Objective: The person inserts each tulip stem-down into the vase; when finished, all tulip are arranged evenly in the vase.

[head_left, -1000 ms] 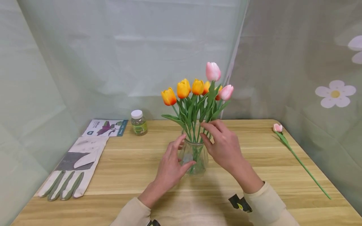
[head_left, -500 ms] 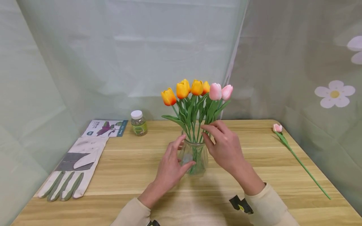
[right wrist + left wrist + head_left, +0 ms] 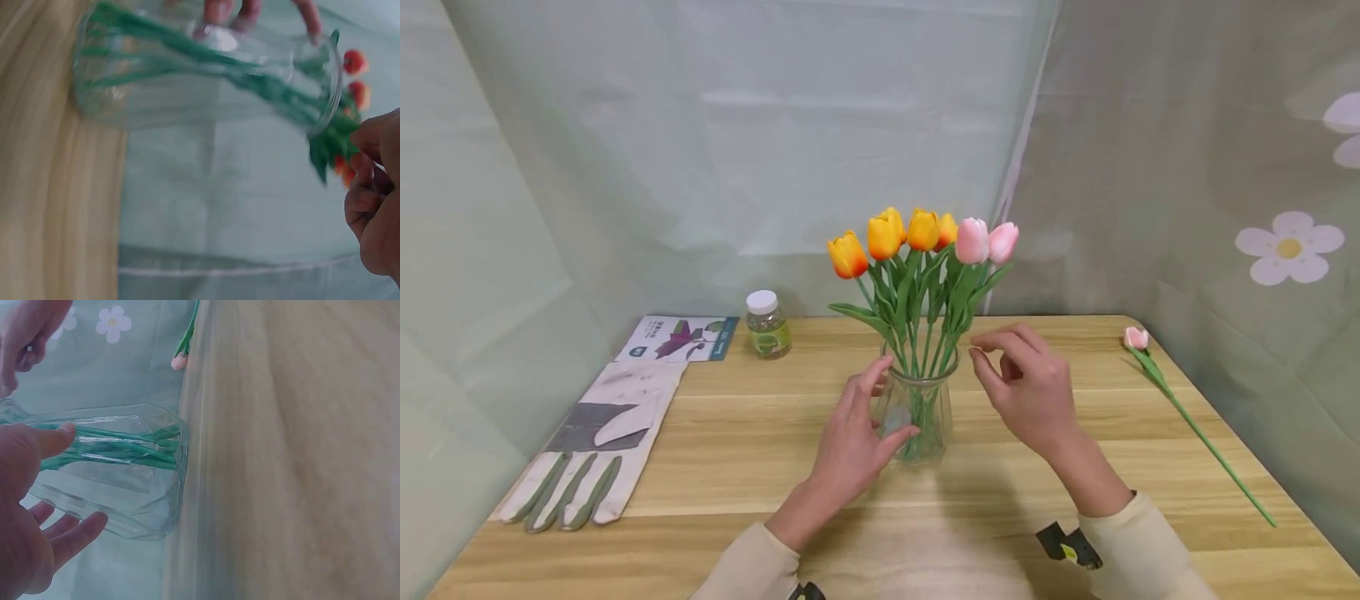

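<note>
A clear glass vase (image 3: 936, 429) stands upright on the table, holding several orange-yellow tulips (image 3: 886, 237) and two pink tulips (image 3: 972, 242). Their green stems (image 3: 125, 450) reach down to its base in the left wrist view. My left hand (image 3: 853, 437) curves round the vase's left side, with the thumb in front and the fingers behind. Just right of the vase's rim is my right hand (image 3: 1033, 387), apart from the flowers. Its fingers are loosely bent with the thumb near the index fingertip, and nothing shows between them.
One pink tulip (image 3: 1136, 338) lies along the table's right side. At the back left stand a white-capped jar (image 3: 767, 325) and a printed card (image 3: 681, 340). White-and-grey gloves (image 3: 602, 442) lie in front of the card. Curtains (image 3: 775, 150) surround the table (image 3: 737, 467).
A pink tulip sank lower into the vase, its bloom now level with the others. My right hand let go of its stem and moved right. The left hand stayed on the vase.
</note>
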Action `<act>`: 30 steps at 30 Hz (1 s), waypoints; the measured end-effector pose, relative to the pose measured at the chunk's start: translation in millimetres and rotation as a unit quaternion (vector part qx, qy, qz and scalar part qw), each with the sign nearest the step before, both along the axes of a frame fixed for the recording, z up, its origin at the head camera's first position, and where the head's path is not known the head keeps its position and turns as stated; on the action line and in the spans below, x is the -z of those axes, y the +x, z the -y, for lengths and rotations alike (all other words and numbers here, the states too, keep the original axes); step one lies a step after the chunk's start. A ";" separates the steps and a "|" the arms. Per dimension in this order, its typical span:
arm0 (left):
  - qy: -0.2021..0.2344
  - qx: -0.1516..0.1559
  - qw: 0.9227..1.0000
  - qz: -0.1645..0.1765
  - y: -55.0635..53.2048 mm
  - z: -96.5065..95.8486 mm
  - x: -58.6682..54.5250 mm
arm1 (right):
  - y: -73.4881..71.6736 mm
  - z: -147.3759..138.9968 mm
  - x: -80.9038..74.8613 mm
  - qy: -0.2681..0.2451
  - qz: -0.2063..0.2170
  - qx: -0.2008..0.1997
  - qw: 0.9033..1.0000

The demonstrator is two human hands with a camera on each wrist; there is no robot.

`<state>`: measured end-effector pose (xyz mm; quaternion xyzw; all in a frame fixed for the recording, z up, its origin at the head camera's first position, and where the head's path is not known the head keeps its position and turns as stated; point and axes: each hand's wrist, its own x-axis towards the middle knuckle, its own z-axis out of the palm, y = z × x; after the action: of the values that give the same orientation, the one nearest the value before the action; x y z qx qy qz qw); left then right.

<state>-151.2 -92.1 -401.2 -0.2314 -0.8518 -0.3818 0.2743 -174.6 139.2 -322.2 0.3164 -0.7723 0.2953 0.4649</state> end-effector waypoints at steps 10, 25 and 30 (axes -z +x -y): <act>0.003 -0.001 1.000 0.017 1.5 1.4 -2.7 | -15.4 -45.6 15.3 -0.130 0.173 0.046 0.975; 0.006 -0.001 0.999 0.032 1.3 0.8 -2.9 | -24.1 -110.0 36.8 -0.137 0.324 0.120 0.928; 0.003 -0.002 0.999 0.037 1.2 -0.3 -2.6 | -21.8 -141.8 42.2 -0.103 0.360 0.160 0.913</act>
<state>-150.1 -91.8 -398.6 -0.2144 -0.8608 -0.3915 0.2445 -196.4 281.0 -364.4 0.0115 -0.8930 0.3887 0.2267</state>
